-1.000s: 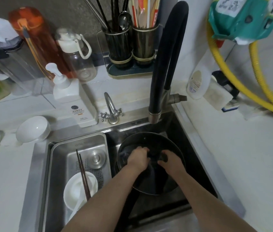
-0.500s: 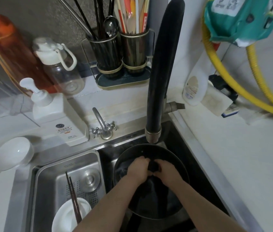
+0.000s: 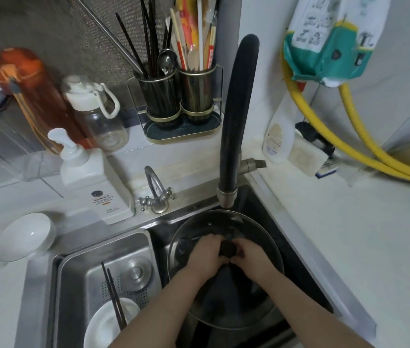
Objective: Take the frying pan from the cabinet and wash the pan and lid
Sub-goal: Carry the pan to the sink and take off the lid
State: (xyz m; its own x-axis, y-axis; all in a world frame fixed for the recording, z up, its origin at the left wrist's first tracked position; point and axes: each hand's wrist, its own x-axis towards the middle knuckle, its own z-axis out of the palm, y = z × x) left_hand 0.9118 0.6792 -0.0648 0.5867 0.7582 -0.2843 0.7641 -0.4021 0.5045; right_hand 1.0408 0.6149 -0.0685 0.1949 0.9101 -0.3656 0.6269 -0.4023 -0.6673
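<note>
Together both hands [image 3: 226, 254] grip the lid [image 3: 224, 222] knob; lid in sink [image 3: 307, 280].

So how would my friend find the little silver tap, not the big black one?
Start at the sink and look along its back edge. Left of the tall black faucet, right beside the white pump bottle, stands the little silver tap. It is short, shiny and curved, with tiny cross knobs on both sides.
</note>
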